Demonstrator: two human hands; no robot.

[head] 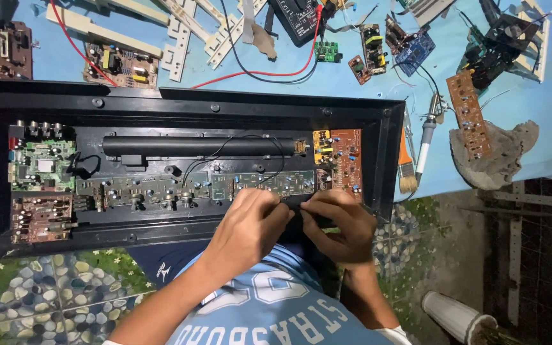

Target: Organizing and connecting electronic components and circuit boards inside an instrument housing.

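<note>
A long black device case (180, 99) lies open across a blue table, its inside facing up. Inside run a black tube (199, 146), a long green control board (180, 188) with knob shafts, a green circuit board (41, 165) at the left and a brown circuit board (345, 160) at the right. My left hand (250, 223) and my right hand (343, 223) meet at the case's near edge, right of centre. Their fingertips pinch a small dark part between them by the long board's right end. What the part is stays hidden under the fingers.
On the blue table behind the case lie loose circuit boards (121, 64), cream plastic strips (180, 38), a black multimeter (298, 19) with red and black leads, a soldering iron (425, 137), a paintbrush (406, 167) and a brown board (469, 112) on a grey cloth.
</note>
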